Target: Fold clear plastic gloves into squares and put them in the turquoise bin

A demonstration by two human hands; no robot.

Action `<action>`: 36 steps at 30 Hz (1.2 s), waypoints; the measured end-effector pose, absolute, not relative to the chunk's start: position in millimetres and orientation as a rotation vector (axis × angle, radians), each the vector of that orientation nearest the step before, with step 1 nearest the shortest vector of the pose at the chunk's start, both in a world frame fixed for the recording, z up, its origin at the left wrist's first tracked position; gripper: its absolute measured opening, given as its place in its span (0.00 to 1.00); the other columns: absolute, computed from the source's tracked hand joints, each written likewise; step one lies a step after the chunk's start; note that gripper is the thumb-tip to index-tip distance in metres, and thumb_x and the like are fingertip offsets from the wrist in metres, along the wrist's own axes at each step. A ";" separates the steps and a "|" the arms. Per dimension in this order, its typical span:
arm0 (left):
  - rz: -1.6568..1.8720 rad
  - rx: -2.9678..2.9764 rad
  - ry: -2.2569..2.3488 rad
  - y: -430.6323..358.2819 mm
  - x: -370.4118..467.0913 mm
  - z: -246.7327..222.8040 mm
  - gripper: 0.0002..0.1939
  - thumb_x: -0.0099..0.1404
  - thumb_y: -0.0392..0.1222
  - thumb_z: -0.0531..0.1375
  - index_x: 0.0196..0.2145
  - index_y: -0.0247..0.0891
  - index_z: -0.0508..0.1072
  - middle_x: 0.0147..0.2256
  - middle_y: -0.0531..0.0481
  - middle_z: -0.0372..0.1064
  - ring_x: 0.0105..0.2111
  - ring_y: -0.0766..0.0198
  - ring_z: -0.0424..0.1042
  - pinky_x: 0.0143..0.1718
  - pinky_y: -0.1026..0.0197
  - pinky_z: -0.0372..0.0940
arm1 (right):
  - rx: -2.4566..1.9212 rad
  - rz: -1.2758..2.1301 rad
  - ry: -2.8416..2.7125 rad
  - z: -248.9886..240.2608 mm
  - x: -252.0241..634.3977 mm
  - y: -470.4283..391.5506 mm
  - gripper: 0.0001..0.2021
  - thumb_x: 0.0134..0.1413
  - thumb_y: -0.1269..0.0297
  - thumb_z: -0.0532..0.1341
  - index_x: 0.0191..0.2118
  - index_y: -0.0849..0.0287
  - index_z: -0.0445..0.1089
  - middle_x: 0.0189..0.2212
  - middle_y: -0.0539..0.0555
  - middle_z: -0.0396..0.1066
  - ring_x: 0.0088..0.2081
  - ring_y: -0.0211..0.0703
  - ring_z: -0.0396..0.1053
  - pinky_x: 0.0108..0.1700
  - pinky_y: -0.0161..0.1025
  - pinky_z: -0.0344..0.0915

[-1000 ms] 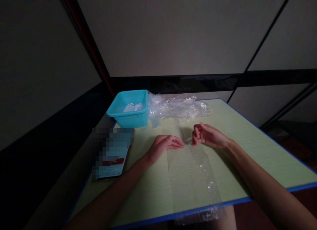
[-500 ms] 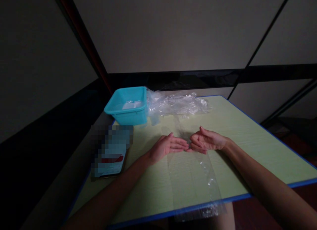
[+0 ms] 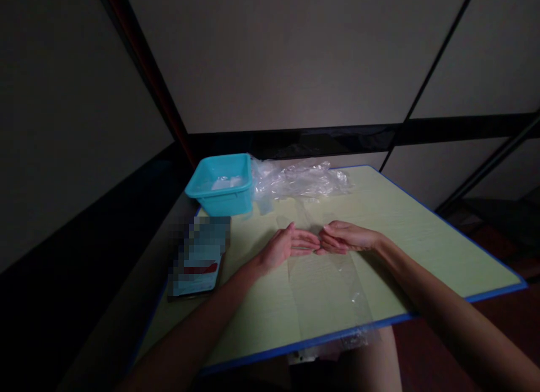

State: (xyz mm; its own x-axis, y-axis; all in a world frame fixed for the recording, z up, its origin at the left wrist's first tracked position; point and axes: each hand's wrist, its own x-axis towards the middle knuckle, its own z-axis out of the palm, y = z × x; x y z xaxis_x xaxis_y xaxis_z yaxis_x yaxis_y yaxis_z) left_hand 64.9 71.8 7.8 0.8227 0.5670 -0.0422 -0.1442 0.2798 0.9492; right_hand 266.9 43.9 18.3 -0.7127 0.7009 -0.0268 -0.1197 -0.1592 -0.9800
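Here, nearer the person than the tub and to its right, the left hand points inward, palm toward the body, its fingers extended; the right hand faces it with fingers bent, thumb on top, though I cannot tell whether they pinch the film. That film lies flat below the hands, crossing the near edge of the pale green desk. A wall rises behind the tub, crumpled plastic right beside it, a phone in front.
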 end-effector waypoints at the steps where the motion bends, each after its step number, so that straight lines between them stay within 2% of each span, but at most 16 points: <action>1: 0.502 1.203 0.408 71.6 64.9 9.2 0.32 0.57 0.66 0.49 0.35 0.32 0.74 0.40 0.39 0.72 0.43 0.53 0.70 0.47 0.52 0.59 | -0.669 1.894 -1.552 18.4 266.1 42.3 0.23 0.54 0.49 0.54 0.16 0.59 0.57 0.11 0.40 0.52 0.15 0.29 0.51 0.44 0.43 0.61; 4: 0.537 1.225 0.399 70.5 63.8 16.7 0.32 0.58 0.65 0.48 0.35 0.31 0.74 0.39 0.39 0.72 0.43 0.52 0.69 0.47 0.53 0.58 | -0.670 1.747 -1.486 22.6 264.2 33.8 0.22 0.54 0.50 0.56 0.16 0.59 0.57 0.11 0.40 0.51 0.16 0.29 0.50 0.38 0.37 0.62; 6: 0.592 1.211 0.399 69.2 62.3 23.1 0.32 0.59 0.64 0.48 0.35 0.30 0.74 0.40 0.38 0.72 0.44 0.52 0.69 0.48 0.53 0.57 | -0.671 1.635 -1.422 28.5 264.4 25.2 0.21 0.55 0.52 0.56 0.17 0.58 0.56 0.11 0.40 0.50 0.16 0.29 0.48 0.39 0.36 0.61; 13: 0.662 1.174 0.469 64.5 62.1 23.0 0.33 0.57 0.65 0.49 0.33 0.29 0.75 0.38 0.37 0.73 0.41 0.52 0.70 0.46 0.54 0.59 | -0.766 1.552 -1.511 36.7 271.7 1.5 0.21 0.51 0.50 0.58 0.16 0.57 0.57 0.11 0.40 0.51 0.14 0.29 0.47 0.45 0.44 0.60; 20: 0.639 1.218 0.547 58.7 71.2 9.0 0.31 0.54 0.66 0.53 0.30 0.31 0.75 0.35 0.39 0.74 0.37 0.55 0.72 0.43 0.55 0.62 | -0.809 1.527 -1.416 18.4 267.0 9.7 0.22 0.50 0.50 0.59 0.15 0.58 0.56 0.10 0.39 0.49 0.14 0.29 0.45 0.44 0.43 0.61; 24: 0.635 1.275 0.548 55.1 71.8 9.0 0.32 0.55 0.67 0.50 0.30 0.31 0.74 0.34 0.39 0.74 0.37 0.54 0.72 0.43 0.54 0.62 | -0.828 1.529 -1.389 13.5 268.4 12.3 0.22 0.50 0.50 0.59 0.15 0.58 0.56 0.10 0.40 0.50 0.14 0.30 0.45 0.42 0.42 0.61; 32: 0.696 1.337 0.497 45.8 68.5 13.3 0.32 0.58 0.64 0.48 0.32 0.29 0.74 0.35 0.36 0.73 0.38 0.53 0.72 0.43 0.53 0.62 | -0.848 1.474 -1.415 6.0 272.9 8.4 0.22 0.53 0.50 0.56 0.16 0.57 0.54 0.11 0.41 0.48 0.15 0.31 0.45 0.30 0.36 0.57; 36: 0.683 1.356 0.523 46.8 69.7 10.8 0.33 0.59 0.64 0.47 0.32 0.29 0.74 0.34 0.37 0.73 0.37 0.53 0.72 0.42 0.53 0.62 | -0.986 1.442 -1.605 5.0 275.4 7.7 0.22 0.52 0.48 0.56 0.18 0.58 0.54 0.13 0.43 0.50 0.17 0.31 0.48 0.21 0.32 0.47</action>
State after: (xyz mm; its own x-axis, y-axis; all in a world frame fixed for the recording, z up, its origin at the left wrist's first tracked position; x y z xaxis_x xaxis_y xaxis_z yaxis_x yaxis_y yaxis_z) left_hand 69.7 46.8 10.8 0.7028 0.7099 0.0458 -0.1402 0.0751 0.9873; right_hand 275.4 7.7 5.0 -0.4218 0.9059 0.0368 0.0604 0.0685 -0.9958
